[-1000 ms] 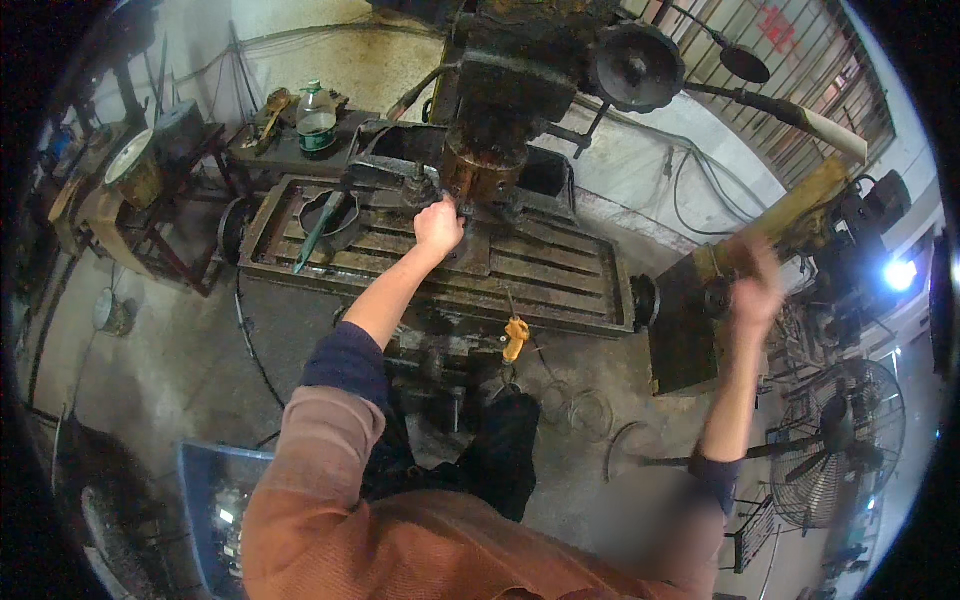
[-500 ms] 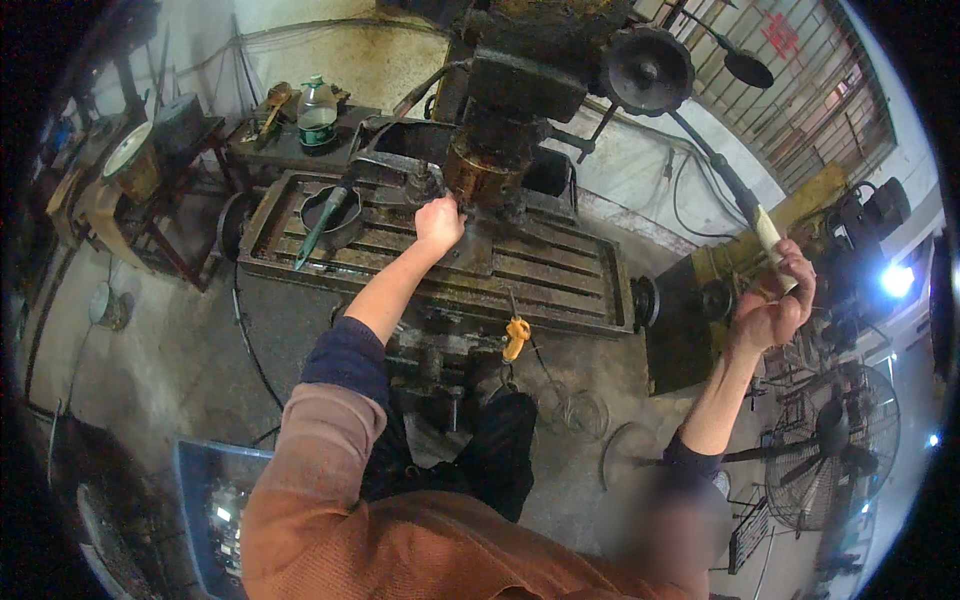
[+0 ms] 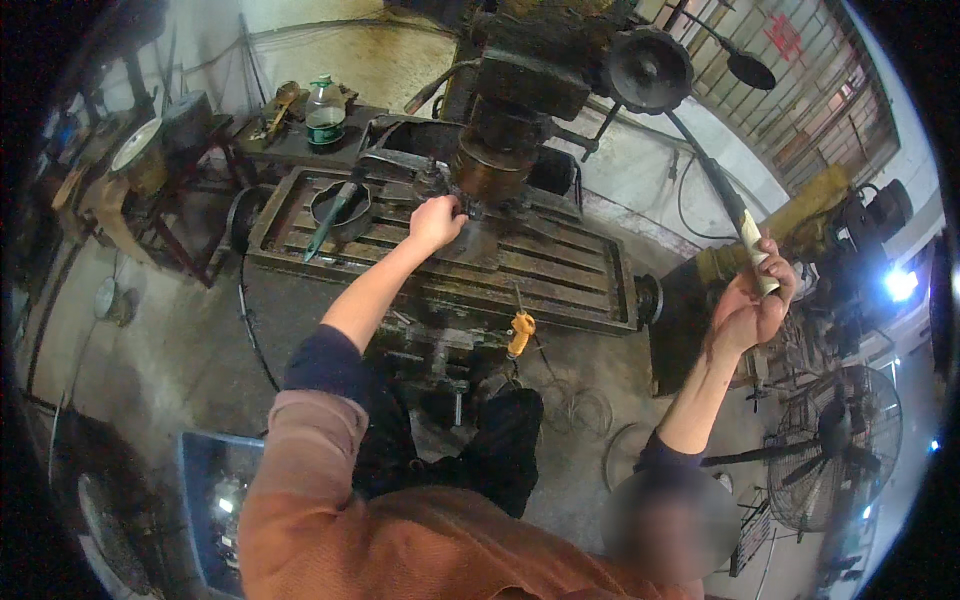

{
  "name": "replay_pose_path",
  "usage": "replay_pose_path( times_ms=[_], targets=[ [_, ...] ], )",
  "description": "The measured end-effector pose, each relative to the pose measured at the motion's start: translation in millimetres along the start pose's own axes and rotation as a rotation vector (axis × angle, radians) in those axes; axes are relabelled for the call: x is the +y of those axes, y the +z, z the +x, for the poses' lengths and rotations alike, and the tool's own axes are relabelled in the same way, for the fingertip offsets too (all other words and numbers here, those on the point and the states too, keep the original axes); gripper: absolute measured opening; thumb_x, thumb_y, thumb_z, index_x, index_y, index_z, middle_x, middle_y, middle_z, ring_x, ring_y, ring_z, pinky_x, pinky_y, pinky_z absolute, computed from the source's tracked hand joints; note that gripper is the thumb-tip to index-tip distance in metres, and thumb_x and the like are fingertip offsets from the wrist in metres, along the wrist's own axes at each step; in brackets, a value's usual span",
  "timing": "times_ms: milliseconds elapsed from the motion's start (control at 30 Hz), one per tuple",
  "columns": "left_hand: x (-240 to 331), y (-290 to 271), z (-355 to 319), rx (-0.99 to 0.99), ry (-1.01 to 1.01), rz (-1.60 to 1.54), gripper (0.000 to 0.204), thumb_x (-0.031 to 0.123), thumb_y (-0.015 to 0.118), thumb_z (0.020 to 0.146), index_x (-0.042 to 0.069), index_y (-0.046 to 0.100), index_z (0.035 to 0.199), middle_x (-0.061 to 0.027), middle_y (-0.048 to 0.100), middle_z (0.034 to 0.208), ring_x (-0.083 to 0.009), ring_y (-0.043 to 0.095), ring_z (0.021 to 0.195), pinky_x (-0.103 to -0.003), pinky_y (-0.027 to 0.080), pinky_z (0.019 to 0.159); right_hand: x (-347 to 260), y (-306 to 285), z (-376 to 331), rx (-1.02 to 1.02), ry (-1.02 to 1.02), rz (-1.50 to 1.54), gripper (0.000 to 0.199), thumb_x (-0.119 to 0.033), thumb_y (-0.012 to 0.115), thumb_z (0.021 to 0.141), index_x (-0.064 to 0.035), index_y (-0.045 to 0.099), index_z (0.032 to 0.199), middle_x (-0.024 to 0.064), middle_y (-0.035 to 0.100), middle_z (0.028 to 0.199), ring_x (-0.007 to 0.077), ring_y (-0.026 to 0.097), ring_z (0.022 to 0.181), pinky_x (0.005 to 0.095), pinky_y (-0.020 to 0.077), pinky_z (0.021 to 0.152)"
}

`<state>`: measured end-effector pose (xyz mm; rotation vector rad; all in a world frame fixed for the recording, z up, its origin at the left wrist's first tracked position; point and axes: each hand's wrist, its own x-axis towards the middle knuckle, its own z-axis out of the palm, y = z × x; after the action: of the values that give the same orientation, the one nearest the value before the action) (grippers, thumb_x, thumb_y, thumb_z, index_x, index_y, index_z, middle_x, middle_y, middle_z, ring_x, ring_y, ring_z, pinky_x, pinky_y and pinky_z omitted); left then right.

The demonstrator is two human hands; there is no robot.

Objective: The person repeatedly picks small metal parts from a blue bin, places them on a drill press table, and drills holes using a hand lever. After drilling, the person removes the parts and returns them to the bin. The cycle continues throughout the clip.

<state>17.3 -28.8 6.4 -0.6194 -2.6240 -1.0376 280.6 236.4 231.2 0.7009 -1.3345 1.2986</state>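
My right hand (image 3: 755, 298) is wrapped round the pale-sleeved end of a long dark lever (image 3: 728, 187) on the right of a machine like a drill press or mill. My left hand (image 3: 436, 224) is closed over the slotted machine table (image 3: 560, 262), just beneath the dark spindle head (image 3: 494, 158). Its fingertips meet at a small dark fixture, and what they pinch is hidden. To its left, a round metal pan (image 3: 352, 222) sits on the table with a green-handled brush (image 3: 322, 238) leaning across it.
A yellow-handled tool (image 3: 520, 334) hangs at the table's front edge. Behind on the left, a plastic bottle (image 3: 325, 112) stands on a bench. A blue bin (image 3: 196, 520) with small metal parts is at lower left, and a caged fan (image 3: 835, 445) stands at right.
My right hand and the lever's end have swung a little to the left. My left hand stays at the same place under the spindle, while the view has shifted slightly.
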Motion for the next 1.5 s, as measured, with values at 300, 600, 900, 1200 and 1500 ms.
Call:
replay_pose_path(
  times_ms=[300,600,900,1200,1500],
  targets=[
    [-57.6,-143.1,-128.1,-0.008,0.005,-0.335,0.015,0.013,0.059,0.082,-0.002,0.06,0.083,-0.008,0.059,0.061,-0.0131,0.054,0.043,-0.03,0.042,0.043,7.4,-4.1,-17.4,0.074,0.011,-0.042,0.025,-0.021,0.053,0.068,-0.0028,0.056,0.085,0.0089,0.055,0.092,0.03,0.049,0.105,0.0475,0.03,0.1],
    [-153.4,-295.7,-379.3,0.15,-0.547,0.202,0.023,0.008,0.054,0.067,0.003,0.063,0.088,-0.015,0.061,0.071,-0.0272,0.061,0.066,-0.038,0.048,0.06,43.3,-99.8,-7.2,-0.145,-0.127,-0.174,0.033,-0.022,0.044,0.077,0.0001,0.058,0.098,0.0162,0.059,0.099,0.0332,0.049,0.107,0.0495,0.0279,0.102],
    [-231.5,-224.7,-535.6,-0.292,-0.945,0.062,0.032,0.025,0.064,0.064,0.013,0.066,0.093,-0.0124,0.066,0.087,-0.0286,0.063,0.084,-0.038,0.05,0.073,53.9,-85.8,-23.9,-0.175,-0.105,-0.06,0.033,-0.022,0.043,0.079,0.0005,0.06,0.096,0.0136,0.057,0.098,0.0335,0.047,0.11,0.0482,0.0262,0.101],
    [-167.5,-230.1,-527.1,-0.688,-0.649,0.458,0.031,0.028,0.066,0.061,0.013,0.063,0.088,-0.0123,0.064,0.085,-0.0324,0.062,0.082,-0.043,0.05,0.067,52.2,-80.7,-37.8,-0.24,-0.163,-0.11,0.034,-0.027,0.042,0.085,-0.0013,0.058,0.1,0.0113,0.054,0.099,0.0356,0.047,0.107,0.0507,0.0265,0.1],
    [-184.8,-208.6,-552.3,-0.632,-0.544,0.485,0.018,0.018,0.062,0.064,0.008,0.063,0.079,-0.0154,0.063,0.079,-0.0332,0.061,0.078,-0.043,0.05,0.066,51.6,-63.5,-43.9,-0.25,-0.332,-0.193,0.024,-0.021,0.048,0.083,0.002,0.054,0.089,0.0131,0.055,0.094,0.0329,0.053,0.095,0.048,0.039,0.091]
  ],
)
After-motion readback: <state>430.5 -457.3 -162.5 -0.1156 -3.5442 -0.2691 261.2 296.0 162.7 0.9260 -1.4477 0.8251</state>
